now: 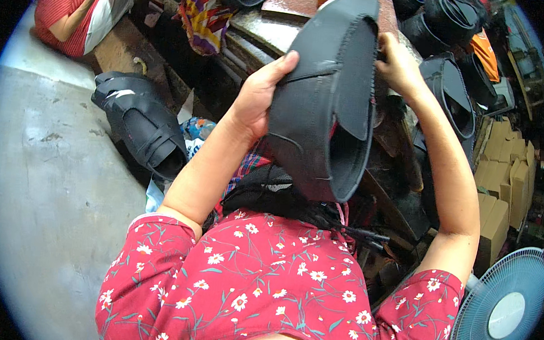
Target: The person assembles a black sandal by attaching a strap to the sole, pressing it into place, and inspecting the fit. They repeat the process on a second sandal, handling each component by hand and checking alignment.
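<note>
In front of my chest I hold up a black shoe upper (312,103), tilted, with its long opening turned toward the right. My left hand (264,89) is closed round its left side, the thumb lying on the outer face near a seam. Coarse stitches run along the upper part of the opening's right edge. Beside that stitched edge is my right hand (396,63), its fingers curled in. What they pinch, if anything, is too small or hidden to make out.
More black shoe uppers lie on the floor at the left (141,124) and in stacks at the right (450,21). A worn bench (270,29) stands ahead. Cardboard boxes (506,163) and a fan (503,316) are at my right. Another person (73,10) sits at the far left.
</note>
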A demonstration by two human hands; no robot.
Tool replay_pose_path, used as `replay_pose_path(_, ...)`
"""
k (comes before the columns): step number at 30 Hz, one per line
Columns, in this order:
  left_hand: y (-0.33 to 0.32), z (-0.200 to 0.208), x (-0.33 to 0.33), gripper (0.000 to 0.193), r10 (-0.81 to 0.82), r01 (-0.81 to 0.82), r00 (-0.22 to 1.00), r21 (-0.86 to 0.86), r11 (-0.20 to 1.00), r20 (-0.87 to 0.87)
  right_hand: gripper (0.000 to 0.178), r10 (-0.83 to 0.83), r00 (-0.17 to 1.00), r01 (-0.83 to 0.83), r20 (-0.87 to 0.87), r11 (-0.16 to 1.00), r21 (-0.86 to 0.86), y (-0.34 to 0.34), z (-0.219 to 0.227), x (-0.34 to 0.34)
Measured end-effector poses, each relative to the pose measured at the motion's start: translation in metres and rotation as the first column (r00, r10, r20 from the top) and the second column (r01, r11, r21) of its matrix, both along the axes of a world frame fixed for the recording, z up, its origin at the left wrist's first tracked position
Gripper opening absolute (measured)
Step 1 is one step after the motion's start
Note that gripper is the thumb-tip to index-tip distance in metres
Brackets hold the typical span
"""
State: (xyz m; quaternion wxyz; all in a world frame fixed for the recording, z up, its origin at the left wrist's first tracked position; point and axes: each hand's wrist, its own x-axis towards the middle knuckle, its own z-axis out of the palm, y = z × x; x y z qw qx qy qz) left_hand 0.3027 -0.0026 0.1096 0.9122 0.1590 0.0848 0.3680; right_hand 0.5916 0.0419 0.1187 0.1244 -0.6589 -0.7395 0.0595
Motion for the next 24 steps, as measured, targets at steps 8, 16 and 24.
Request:
replay_pose_path(8,-0.007,0.031,0.022,0.030,0.173,-0.095,0.957,0.317,0.944,-0.231,0.074,0.099,0.787,0.202,-0.609,0.891,0.406,-0.049,0.103,-0.016)
replay_pose_path(16,-0.020,0.020,0.051,0.029,0.202,-0.077,0.935,0.390,0.918,-0.290,0.052,0.082,0.657,-0.179,-0.749,0.983,-0.049,-0.133,0.105,-0.029)
replay_pose_path(24,-0.024,0.017,0.057,0.027,0.169,-0.034,0.937,0.402,0.915,-0.305,0.057,-0.027,0.732,-0.136,-0.681,0.973,-0.185,-0.140,0.081,-0.024)
